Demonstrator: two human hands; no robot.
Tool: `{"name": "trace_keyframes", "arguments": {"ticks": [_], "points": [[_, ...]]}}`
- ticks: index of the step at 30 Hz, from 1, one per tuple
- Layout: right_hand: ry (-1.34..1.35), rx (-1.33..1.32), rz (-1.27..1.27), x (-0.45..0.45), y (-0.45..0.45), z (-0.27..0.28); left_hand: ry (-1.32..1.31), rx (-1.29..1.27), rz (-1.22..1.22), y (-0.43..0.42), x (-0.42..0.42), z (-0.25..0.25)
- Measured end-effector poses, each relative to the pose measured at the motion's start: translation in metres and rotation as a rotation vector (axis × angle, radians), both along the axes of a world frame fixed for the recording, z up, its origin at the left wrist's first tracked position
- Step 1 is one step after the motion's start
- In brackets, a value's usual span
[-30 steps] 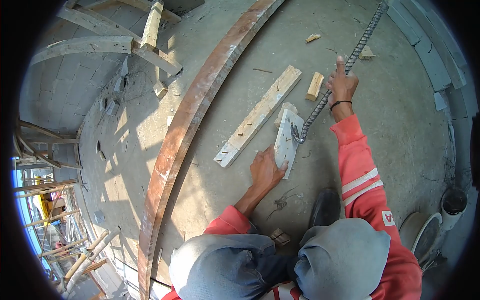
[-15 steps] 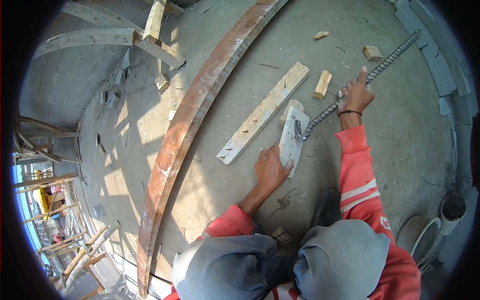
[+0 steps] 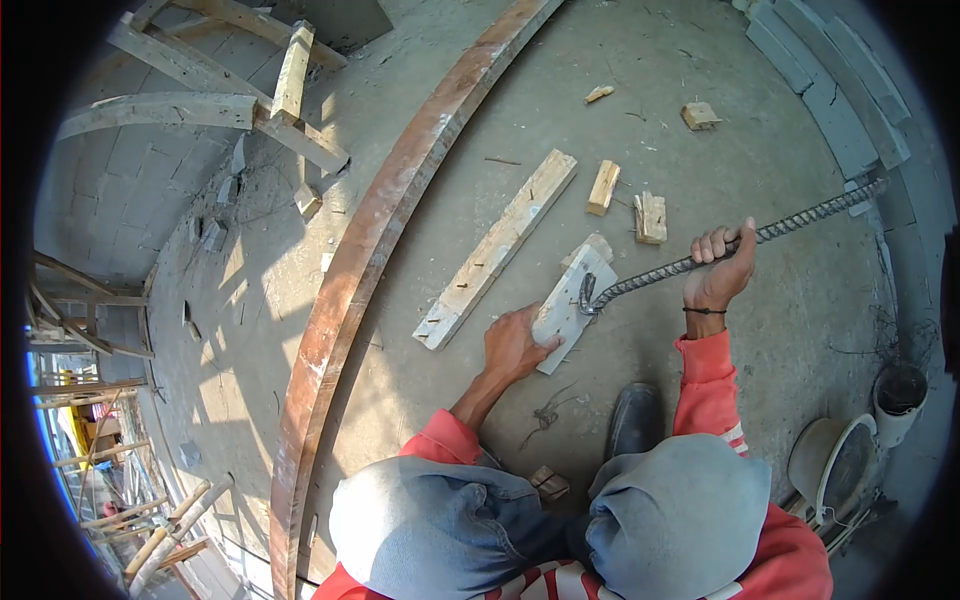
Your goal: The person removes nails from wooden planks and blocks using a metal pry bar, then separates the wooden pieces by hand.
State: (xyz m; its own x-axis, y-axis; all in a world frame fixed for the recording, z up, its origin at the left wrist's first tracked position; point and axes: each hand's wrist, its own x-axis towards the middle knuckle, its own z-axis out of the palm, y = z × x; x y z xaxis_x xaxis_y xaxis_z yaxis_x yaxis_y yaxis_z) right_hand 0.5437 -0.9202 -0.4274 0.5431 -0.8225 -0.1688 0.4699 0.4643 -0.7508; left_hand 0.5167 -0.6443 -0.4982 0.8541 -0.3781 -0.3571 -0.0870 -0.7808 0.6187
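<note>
My right hand (image 3: 720, 266) is wrapped round a ribbed steel bar (image 3: 820, 211) with a hooked end. The hook lies on a short whitish wooden board (image 3: 566, 318), beside a nail that I cannot make out clearly. My left hand (image 3: 512, 348) grips the lower left edge of this board, thumb on top, holding it on the concrete floor. A small piece of wood (image 3: 600, 246) shows at the board's upper end. To the left lies a longer wooden batten (image 3: 500, 245) with several nails sticking up.
A long curved brown beam (image 3: 350, 285) crosses the floor on the left. Small wood blocks (image 3: 650, 218) lie beyond the board. A bucket (image 3: 828, 465) and a smaller container (image 3: 900, 392) stand at lower right. Grey blocks (image 3: 835, 120) line the right wall.
The bar's far end has swung down to the right, and my right hand has turned with it. The hook stays on the board. A wood block formerly behind the hand now shows.
</note>
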Motion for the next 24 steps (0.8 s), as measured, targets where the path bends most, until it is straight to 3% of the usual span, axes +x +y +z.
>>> {"name": "trace_keyframes", "arguments": {"ticks": [3,8,12,15,17,21,24], "points": [[0.015,-0.059,0.045,0.018,-0.019,0.003,0.120,-0.056,-0.013,-0.011,-0.017,-0.010],[0.065,-0.180,0.120,0.041,0.010,0.015,-0.100,-0.218,0.096,-0.024,-0.047,-0.047],[0.043,-0.245,0.219,0.053,0.047,0.038,-0.134,-0.086,0.138,-0.024,-0.051,-0.041],[-0.038,-0.325,0.325,0.083,0.054,0.053,-0.144,-0.159,0.256,-0.026,-0.059,-0.049],[0.008,-0.232,0.535,0.110,0.048,0.057,-0.021,-0.374,0.377,-0.028,-0.064,-0.059],[0.088,-0.460,0.430,0.119,0.075,0.057,-0.137,-0.394,0.415,-0.045,-0.070,-0.063],[0.024,-0.551,0.421,0.089,0.093,0.056,-0.022,-0.352,0.481,-0.039,-0.069,-0.072]]}}
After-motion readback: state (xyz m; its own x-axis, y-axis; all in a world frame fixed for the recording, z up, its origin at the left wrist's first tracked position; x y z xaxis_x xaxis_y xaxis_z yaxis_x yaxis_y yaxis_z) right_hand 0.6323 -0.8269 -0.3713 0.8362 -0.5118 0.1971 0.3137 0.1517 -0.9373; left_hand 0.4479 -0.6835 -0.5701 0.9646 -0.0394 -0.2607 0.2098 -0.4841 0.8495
